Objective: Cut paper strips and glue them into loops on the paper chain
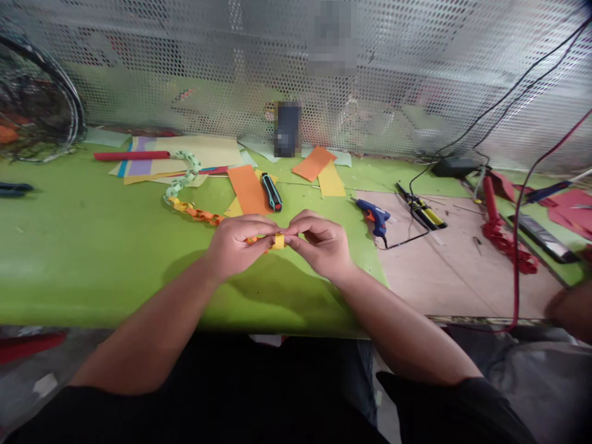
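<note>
Between the fingertips of both hands is a small yellow paper loop (279,241). My left hand (240,243) pinches it from one side, and my right hand (321,243) pinches it from the other. A paper chain (200,214) of green, yellow and orange links runs from the back left up to my left hand, which hides part of it. Just beyond my hands lie a utility knife (272,192) and an orange paper piece (250,189). The fingers cover the ends of the yellow loop.
A blue glue gun (374,216) lies on the right with its black cable. Coloured paper sheets (185,151) and a red roll (132,155) are at the back left. A phone (287,129) leans against the perforated metal panel (203,80). Another person's arm (571,311) shows at far right.
</note>
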A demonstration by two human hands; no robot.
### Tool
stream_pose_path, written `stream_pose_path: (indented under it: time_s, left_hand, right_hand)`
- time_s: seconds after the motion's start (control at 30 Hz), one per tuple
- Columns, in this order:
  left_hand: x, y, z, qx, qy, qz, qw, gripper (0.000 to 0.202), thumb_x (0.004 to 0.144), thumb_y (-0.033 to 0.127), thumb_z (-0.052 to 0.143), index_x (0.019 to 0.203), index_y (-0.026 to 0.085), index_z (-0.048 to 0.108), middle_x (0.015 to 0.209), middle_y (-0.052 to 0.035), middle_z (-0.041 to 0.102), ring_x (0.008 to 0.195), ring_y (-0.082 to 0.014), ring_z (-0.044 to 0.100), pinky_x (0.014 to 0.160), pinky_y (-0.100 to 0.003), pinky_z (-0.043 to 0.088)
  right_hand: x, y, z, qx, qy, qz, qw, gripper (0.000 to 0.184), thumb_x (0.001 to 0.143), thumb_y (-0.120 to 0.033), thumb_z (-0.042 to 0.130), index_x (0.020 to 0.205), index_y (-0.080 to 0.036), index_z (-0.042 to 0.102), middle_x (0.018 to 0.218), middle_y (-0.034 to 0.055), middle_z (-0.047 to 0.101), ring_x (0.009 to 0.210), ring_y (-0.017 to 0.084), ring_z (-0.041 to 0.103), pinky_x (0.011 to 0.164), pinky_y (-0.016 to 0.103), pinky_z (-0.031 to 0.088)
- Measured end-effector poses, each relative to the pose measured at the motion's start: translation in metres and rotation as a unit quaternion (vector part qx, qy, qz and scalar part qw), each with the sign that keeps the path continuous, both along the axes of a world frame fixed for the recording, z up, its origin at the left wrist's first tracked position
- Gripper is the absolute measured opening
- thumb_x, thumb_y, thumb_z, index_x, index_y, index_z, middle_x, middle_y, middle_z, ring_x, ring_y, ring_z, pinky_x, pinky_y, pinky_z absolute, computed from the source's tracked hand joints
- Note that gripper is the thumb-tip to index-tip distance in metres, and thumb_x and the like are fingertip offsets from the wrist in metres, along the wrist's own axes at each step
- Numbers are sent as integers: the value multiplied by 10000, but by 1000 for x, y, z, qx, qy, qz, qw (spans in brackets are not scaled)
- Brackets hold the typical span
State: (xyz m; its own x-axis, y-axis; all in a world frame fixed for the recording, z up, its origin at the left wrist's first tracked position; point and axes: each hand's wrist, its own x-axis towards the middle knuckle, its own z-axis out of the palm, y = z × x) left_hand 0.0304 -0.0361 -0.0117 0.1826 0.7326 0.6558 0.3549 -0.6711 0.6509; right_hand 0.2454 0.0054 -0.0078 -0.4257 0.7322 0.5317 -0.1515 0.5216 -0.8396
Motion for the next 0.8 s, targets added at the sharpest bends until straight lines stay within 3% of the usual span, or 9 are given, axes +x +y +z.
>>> stream_pose_path:
  time_s: [0.17, 0.4, 0.57, 0.8]
  left_hand:
    - [-7, -4, 7, -28, 14, -32, 999, 169, 943, 243, 826, 1111, 246, 852, 1088, -85, 861, 943, -207, 836, 850, -312, 685]
    - [-4, -7, 12, 106, 28, 16, 994, 151, 935, 158, 818, 1047, 259, 821, 995, -52, 859, 884, -181, 828, 813, -301, 671]
    - [-2, -11, 17, 146, 44, -5, 988, 234, 922, 89, 797, 1094, 248, 796, 1029, -73, 850, 937, -197, 828, 845, -323, 685]
    - [-2, -14, 19, 174, 66, 7, 982, 241, 939, 70, 760, 1101, 248, 771, 1030, -56, 843, 938, -177, 820, 850, -303, 686]
  right_hand:
    - [3, 0, 1, 23, -6, -2, 1000, 79, 936, -336, 857, 941, -260, 836, 905, 61, 757, 805, 196, 697, 737, 378, 602]
    - [4, -1, 1, 59, -10, -4, 998, 36, 943, -291, 852, 961, -266, 833, 904, 51, 760, 803, 189, 702, 729, 372, 601]
    - [4, -2, 5, 105, -13, -3, 994, 30, 964, -242, 824, 989, -256, 816, 904, 52, 750, 816, 187, 710, 730, 365, 605]
    - [8, -4, 11, 224, -47, -17, 973, 110, 997, -187, 777, 1101, -222, 765, 951, 63, 728, 844, 181, 719, 728, 337, 620]
